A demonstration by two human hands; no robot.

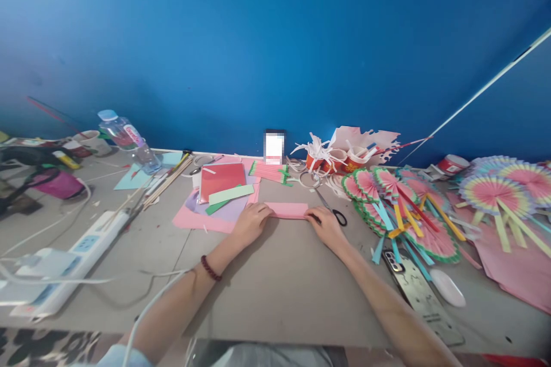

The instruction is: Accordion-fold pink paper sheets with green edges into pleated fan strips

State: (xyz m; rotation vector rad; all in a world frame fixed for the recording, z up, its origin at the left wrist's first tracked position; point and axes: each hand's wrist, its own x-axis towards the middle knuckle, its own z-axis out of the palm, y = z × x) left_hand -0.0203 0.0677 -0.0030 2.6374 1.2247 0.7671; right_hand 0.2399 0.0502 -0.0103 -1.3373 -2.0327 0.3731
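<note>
A narrow strip of folded pink paper (289, 210) lies flat on the grey table, stretched between my hands. My left hand (253, 221) pinches its left end, a dark red beaded band on that wrist. At the opposite end my right hand (326, 225) has its fingers closed on the paper. Just beyond the right hand rest black-handled scissors (339, 217). Left of the strip, a red paper pack (221, 179) and a pale green strip (231, 194) lie on pink and lilac sheets. A pleated pink piece with green edges (269, 171) sits behind.
Pleated paper fans (398, 200) pile up at the right, near a phone (419, 292) and a white mouse (447, 288). Red paper cups (338, 159) stand by the blue wall. At left are a plastic bottle (131, 140), thin sticks (166, 183) and a power strip (81, 258) with cables.
</note>
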